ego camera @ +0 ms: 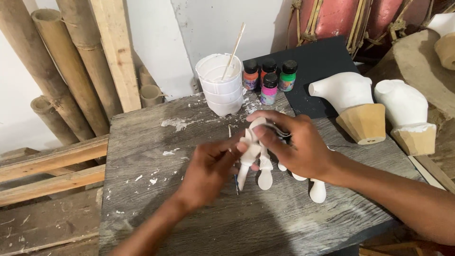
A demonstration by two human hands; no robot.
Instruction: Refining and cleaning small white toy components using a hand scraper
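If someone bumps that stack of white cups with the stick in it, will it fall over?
Probably quite easily. The white cup stack looks like thin plastic, so likely light, and it stands tall beside the paint bottles. The stick leans out over the rim, which may help it tip.

There is a single view, from a camera worn on the person's head. It looks steeply down and forward over a grey wooden worktop [142, 142], which fills the middle and lower frame. It sits close: both forearms enter from the bottom edge and lower right, and the hands meet near the centre of the frame. The far edge of the worktop runs across the upper third, with a pale wall [213, 23] behind it and bamboo poles [52, 61] leaning at upper left.
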